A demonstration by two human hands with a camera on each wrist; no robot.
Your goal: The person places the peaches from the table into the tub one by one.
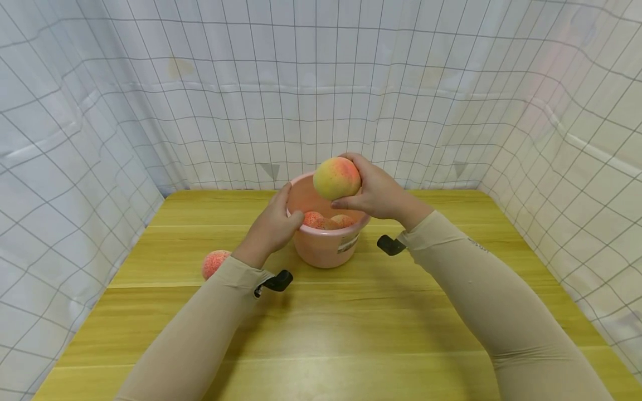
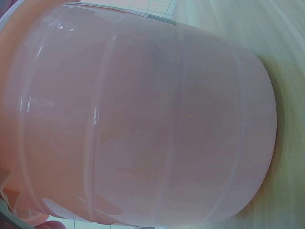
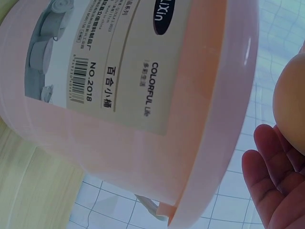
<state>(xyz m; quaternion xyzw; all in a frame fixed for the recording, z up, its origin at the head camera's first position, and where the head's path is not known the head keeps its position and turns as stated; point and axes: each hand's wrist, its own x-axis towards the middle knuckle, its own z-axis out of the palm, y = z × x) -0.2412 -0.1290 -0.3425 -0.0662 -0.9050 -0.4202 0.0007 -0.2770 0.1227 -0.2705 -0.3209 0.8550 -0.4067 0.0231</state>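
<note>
A pink plastic bucket (image 1: 321, 250) stands upright near the back of the table. My left hand (image 1: 273, 225) grips its left rim, thumb over the edge and fingers along the side. Above the bucket's opening, my right hand (image 1: 383, 192) holds a yellow peach (image 1: 335, 179) with a pink blush, thumb below and fingers behind it. Inside the bucket lie several speckled reddish peaches (image 1: 313, 218), partly hidden by the front wall. The bucket's side (image 2: 143, 119) fills the left wrist view. In the right wrist view, the peach (image 3: 291, 105) shows beyond the rim.
Another speckled pink-red peach (image 1: 214, 263) lies on the wooden table (image 1: 321, 328), left of my left forearm and partly covered by it. White grid-patterned curtains (image 1: 321, 100) enclose the table's back and sides. A printed label (image 3: 114, 71) is on the bucket's side.
</note>
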